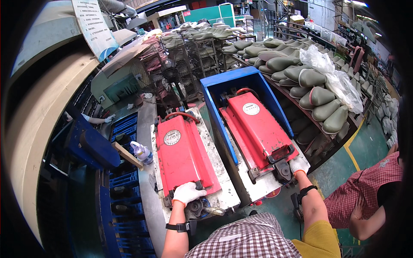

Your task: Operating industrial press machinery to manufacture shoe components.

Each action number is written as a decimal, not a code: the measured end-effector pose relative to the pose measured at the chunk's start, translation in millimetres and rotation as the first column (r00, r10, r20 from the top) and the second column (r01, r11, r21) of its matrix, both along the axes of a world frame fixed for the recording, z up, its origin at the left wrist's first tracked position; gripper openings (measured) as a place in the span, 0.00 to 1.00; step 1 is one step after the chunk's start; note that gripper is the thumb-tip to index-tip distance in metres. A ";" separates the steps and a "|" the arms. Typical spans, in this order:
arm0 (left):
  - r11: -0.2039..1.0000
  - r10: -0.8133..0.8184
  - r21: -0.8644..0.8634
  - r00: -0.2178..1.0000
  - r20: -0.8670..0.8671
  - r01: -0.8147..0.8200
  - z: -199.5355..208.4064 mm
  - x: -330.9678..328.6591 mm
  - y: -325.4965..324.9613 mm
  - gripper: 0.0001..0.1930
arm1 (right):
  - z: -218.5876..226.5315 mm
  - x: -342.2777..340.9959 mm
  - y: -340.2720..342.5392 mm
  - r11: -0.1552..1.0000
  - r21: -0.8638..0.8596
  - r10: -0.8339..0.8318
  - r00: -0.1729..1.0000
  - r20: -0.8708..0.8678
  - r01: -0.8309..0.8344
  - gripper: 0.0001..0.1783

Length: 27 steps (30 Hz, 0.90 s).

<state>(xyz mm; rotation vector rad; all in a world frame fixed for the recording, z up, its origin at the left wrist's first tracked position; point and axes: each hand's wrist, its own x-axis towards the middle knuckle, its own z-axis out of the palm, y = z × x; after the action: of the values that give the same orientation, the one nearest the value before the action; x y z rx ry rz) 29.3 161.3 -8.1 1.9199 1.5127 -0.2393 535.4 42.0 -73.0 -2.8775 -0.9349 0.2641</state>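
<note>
Two machines with long red covers stand side by side before me. My left hand [189, 193], in a white glove, is closed over the black handle at the near end of the left red cover [183, 150]; the glove hides most of that handle. Below it sits a dark round metal fitting [196, 208]. My right hand [299, 165], also gloved, is closed at the near right corner of the right machine, beside a black clamp [283, 171]. What its fingers hold is hidden. On the right red cover [258, 129], a black loop handle [282, 154] stays free.
A blue hood [232, 77] surrounds the right machine. Racks of olive-green boots [322, 96] stand beyond it, partly under clear plastic [331, 73]. A bottle [142, 151] stands on the left ledge. Another person in a checked apron [365, 185] is close on the right; another person's gloved hand [107, 119] shows far left.
</note>
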 end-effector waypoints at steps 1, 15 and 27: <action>1.000 0.001 0.000 1.000 -0.001 -0.001 -0.8 -0.6 -0.1 0.31 | 1.1 -1.3 0.5 1.000 0.004 0.004 1.000 -0.002 -0.004 0.25; 1.000 0.003 0.019 1.000 -0.009 -0.003 -1.8 -0.6 -0.5 0.30 | -5.0 2.5 0.3 1.000 0.024 -0.002 0.999 -0.035 0.003 0.25; 1.000 0.001 0.020 1.000 -0.013 -0.001 5.5 1.3 -1.9 0.31 | 2.4 -1.8 -0.2 1.000 0.014 0.005 1.000 -0.019 -0.005 0.25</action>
<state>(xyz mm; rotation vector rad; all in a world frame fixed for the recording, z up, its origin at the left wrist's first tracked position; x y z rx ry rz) 30.6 159.4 -2.6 1.9368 1.5296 -0.2372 533.6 41.9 -70.5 -2.8552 -0.9373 0.2830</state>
